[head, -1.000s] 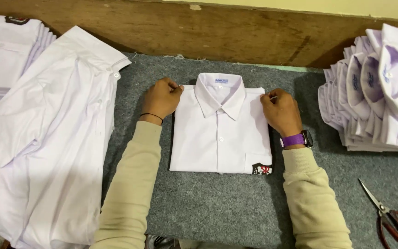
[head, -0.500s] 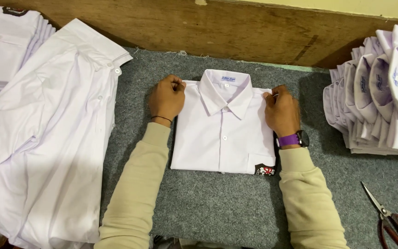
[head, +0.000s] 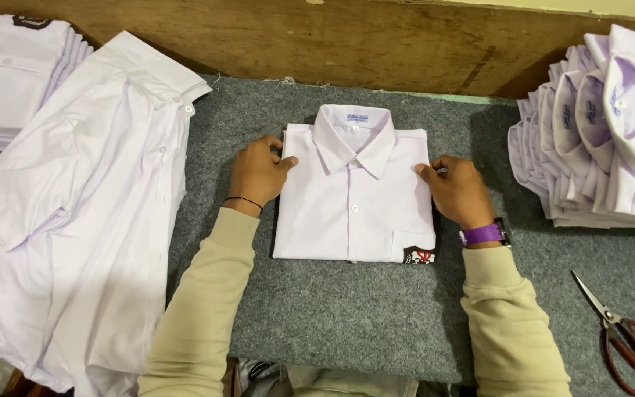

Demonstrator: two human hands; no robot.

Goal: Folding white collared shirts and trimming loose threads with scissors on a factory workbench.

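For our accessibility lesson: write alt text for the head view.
Two hands, left and right, press the sides of a folded white shirt on grey felt. Unfolded shirts lie left, a folded stack and scissors right.

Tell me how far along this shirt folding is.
Done: a stack of folded shirts sits at the right, another stack at far left. In hand: the white shirt on the grey mat is folded into a neat rectangle, collar up; the left hand and right hand rest on its side edges. Left: unfolded shirts lie spread at the left. Scissors lie untouched.
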